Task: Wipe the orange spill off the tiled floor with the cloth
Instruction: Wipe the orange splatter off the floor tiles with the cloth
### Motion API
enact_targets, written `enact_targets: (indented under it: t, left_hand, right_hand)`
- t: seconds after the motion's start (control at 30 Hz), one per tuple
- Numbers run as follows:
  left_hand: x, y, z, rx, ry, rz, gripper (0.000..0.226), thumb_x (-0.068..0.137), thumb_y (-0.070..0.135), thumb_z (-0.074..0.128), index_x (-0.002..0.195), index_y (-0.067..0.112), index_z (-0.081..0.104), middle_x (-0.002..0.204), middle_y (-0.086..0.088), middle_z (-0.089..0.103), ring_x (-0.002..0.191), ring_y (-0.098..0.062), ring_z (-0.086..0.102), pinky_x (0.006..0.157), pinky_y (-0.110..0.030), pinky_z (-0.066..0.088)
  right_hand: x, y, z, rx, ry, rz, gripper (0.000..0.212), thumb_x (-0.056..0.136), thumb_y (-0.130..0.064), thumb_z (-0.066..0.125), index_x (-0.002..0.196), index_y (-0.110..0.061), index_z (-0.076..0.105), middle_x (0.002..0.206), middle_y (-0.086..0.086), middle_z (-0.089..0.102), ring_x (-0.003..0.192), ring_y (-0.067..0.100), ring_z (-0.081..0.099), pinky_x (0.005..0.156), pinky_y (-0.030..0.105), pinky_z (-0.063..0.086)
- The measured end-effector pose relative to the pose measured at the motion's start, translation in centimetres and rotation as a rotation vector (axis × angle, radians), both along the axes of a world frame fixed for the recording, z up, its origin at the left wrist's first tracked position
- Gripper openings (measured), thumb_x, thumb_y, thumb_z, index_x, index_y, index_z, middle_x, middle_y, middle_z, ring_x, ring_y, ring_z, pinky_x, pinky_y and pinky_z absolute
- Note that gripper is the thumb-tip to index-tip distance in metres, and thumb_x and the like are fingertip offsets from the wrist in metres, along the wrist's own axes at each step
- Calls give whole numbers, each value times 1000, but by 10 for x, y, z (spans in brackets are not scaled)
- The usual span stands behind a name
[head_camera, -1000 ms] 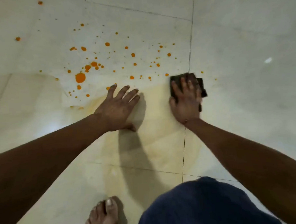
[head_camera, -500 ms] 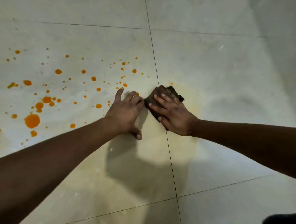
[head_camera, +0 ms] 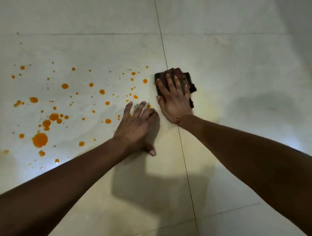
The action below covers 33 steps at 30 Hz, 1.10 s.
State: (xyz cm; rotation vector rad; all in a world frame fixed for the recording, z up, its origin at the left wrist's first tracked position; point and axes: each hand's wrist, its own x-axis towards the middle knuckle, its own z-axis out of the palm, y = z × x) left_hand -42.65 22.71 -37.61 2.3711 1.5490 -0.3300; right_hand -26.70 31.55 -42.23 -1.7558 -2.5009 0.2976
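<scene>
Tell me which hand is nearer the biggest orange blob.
Left. The left hand rests on the floor right of the blob; the right hand presses the cloth farther right.

No text, label, brand, number or sign is showing anywhere. The tiled floor (head_camera: 240,76), the orange spill (head_camera: 40,140) and the cloth (head_camera: 189,80) are bearing nothing that can be read.

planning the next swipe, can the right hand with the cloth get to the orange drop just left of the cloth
Probably yes. The right hand presses the cloth flat beside that drop, with only bare tile between them. The left hand rests nearer the person, out of that path.
</scene>
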Motion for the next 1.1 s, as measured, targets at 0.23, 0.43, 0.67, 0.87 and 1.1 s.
enact_targets:
  t: [0.23, 0.43, 0.67, 0.87, 1.1]
  left_hand:
    - [-48, -67, -5, 183, -29, 202, 104, 61, 80, 63, 138, 10, 52, 151, -11, 43, 144, -34, 31, 114, -53, 6]
    - [-105, -97, 3, 155, 105, 465, 122, 51, 77, 74, 145, 7, 41, 156, -17, 32, 146, -39, 24, 114, -56, 8]
    - [-100, -95, 6, 116, 78, 599, 136, 54, 83, 66, 155, 10, 12, 165, -10, 3, 151, -30, -5, 117, -51, -8]
    - [-125, -119, 5, 104, 59, 752, 133, 54, 80, 70, 155, 13, 15, 164, -10, 3, 151, -30, -4, 118, -52, -3]
    - [-161, -159, 14, 124, 87, 911, 136, 46, 75, 78, 152, 11, 21, 163, -12, 11, 150, -33, 5, 116, -56, 6]
  right_hand:
    - [34, 3, 5, -6, -30, 37, 64, 91, -48, 26, 152, -30, 28, 161, 7, 23, 148, 28, 16, 116, 55, 13]
    - [-78, -59, 1, 45, 9, 345, 60, 91, -41, 34, 149, -27, 35, 160, 7, 27, 148, 27, 19, 116, 55, 14]
    - [-25, 22, 12, 25, -23, 40, 67, 89, -46, 23, 151, -24, 31, 158, 13, 28, 146, 34, 21, 116, 58, 13]
    - [-102, -136, -1, 43, 2, 600, 62, 89, -39, 39, 150, -30, 33, 160, 5, 27, 148, 26, 19, 117, 54, 14]
    - [-103, -43, 14, 29, 7, 194, 62, 88, -38, 40, 149, -24, 37, 157, 11, 32, 145, 32, 25, 115, 59, 17]
